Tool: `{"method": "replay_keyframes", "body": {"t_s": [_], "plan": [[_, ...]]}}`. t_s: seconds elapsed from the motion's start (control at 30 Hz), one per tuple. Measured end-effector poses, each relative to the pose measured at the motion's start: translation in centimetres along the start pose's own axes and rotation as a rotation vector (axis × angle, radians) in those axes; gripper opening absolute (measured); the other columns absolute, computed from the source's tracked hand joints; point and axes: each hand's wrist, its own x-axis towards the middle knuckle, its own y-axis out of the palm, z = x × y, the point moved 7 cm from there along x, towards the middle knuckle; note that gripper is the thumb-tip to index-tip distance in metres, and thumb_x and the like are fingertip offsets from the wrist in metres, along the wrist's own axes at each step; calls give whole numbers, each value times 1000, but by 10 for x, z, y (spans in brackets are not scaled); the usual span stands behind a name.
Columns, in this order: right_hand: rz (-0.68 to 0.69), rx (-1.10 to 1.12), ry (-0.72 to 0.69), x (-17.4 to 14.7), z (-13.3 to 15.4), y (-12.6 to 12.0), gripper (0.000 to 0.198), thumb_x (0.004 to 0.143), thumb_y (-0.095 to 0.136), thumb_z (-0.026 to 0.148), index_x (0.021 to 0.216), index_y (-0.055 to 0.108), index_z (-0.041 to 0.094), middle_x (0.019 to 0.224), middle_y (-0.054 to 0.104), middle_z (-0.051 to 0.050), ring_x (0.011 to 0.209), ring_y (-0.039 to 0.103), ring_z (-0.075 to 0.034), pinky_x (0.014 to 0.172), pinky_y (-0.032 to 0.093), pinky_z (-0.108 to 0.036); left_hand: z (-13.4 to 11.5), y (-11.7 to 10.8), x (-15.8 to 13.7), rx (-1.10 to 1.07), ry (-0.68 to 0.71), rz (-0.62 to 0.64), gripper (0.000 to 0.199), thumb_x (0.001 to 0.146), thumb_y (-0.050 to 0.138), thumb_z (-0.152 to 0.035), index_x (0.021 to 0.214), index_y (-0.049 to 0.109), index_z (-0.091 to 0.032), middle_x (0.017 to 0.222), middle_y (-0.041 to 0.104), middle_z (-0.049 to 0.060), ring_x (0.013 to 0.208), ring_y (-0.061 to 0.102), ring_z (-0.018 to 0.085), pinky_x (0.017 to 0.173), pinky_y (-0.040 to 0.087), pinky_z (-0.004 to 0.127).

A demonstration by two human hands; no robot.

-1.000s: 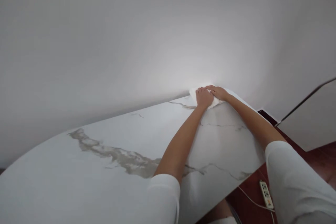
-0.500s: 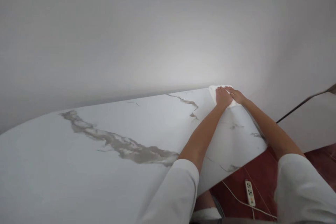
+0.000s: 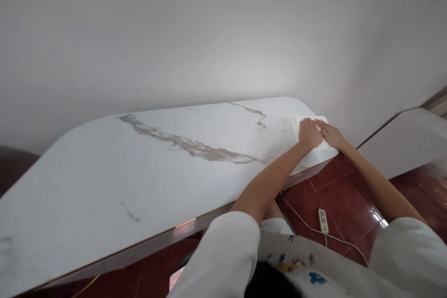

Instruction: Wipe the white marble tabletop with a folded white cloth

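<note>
A white cloth [image 3: 296, 125] lies spread on the right end of a white marble-patterned tabletop [image 3: 157, 186]. My left hand [image 3: 310, 134] presses down on it, fingers together and gripping the cloth against the surface. Beside it, my right hand [image 3: 331, 134] holds the cloth's right part, its fingertips meeting the left hand. Both palms face down, so the cloth beneath them is hidden. Grey-brown veins run across the tabletop to the left of my hands.
A pale wall [image 3: 209, 32] rises behind the tabletop. On the red tiled floor [image 3: 335, 191] lie a power strip [image 3: 323, 221] and its white cord [image 3: 344, 242]. A white panel-like surface [image 3: 405, 144] stands at right. A pink-screened device [image 3: 175, 277] shows below the front edge.
My hands and the cloth have shifted toward me, away from the back edge near the wall. The view has moved, showing more of the tabletop's front edge and the floor.
</note>
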Motion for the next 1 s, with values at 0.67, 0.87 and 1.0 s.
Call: {"method": "replay_keyframes", "body": {"t_s": [0.67, 0.87, 1.0], "plan": [[109, 103, -375, -22, 388, 43, 54, 92, 34, 23, 143, 41, 6, 150, 40, -14, 141, 32, -25, 115, 26, -40, 188, -151, -284, 338, -380, 18, 55, 93, 28, -24, 143, 36, -2, 150, 37, 18, 140, 34, 28, 115, 29, 44], [149, 241, -579, -25, 524, 62, 53, 94, 34, 24, 142, 41, 2, 149, 41, -16, 140, 32, -27, 114, 25, -40, 258, -209, -378, 405, -687, 43, 52, 92, 29, -17, 140, 41, -4, 148, 41, 17, 138, 38, 27, 113, 31, 45], [150, 325, -655, -13, 598, 76, 52, 93, 35, 24, 138, 44, -1, 147, 43, -18, 138, 34, -29, 113, 25, -40, 305, -241, -420, 450, -851, 15, 51, 91, 29, -15, 139, 43, -7, 149, 41, 15, 138, 37, 26, 112, 32, 45]]}}
